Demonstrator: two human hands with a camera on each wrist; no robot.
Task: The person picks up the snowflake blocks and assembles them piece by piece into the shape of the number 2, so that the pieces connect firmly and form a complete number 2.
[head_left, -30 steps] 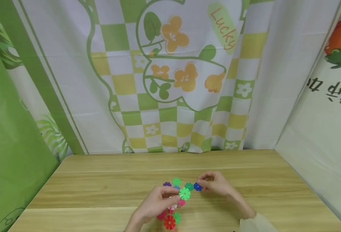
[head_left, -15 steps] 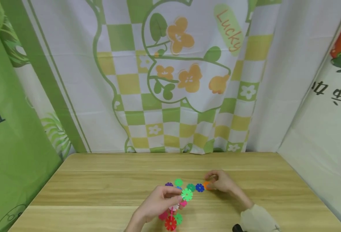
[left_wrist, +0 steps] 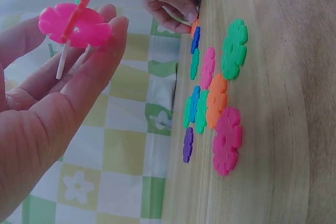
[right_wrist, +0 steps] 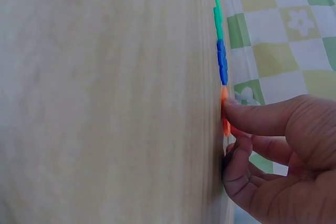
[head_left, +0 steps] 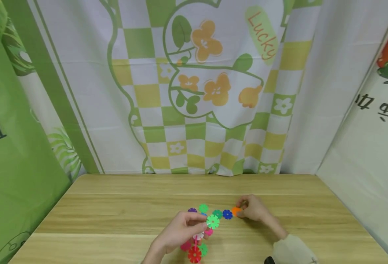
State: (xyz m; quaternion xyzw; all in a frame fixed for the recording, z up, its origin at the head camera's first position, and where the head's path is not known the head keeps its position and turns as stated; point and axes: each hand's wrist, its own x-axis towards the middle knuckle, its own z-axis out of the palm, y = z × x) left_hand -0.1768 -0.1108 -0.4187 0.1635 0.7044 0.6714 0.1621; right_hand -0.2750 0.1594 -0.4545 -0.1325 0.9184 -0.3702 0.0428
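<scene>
My left hand (head_left: 179,231) pinches a joined build of toothed plastic snowflake discs above the table. Its light green disc (head_left: 212,221) shows at the fingertips and a red disc (head_left: 194,254) hangs lower. Close up in the left wrist view is one of its pink discs (left_wrist: 79,24); fingers hide part of the build. On the table, my right hand (head_left: 254,209) has thumb and fingers at an orange disc (head_left: 236,211). That disc lies in a row beside a dark blue disc (head_left: 227,214) and a teal disc (head_left: 217,213).
Loose discs lie under the left hand, among them a purple disc (left_wrist: 188,145), a green disc (left_wrist: 234,50) and a large pink disc (left_wrist: 227,141). Patterned curtains (head_left: 187,146) hang behind the wooden table (head_left: 114,205) and along both sides.
My right hand has moved right from the dark blue disc to the orange disc, which has come into view. My left hand keeps its hold; the view has shifted slightly.
</scene>
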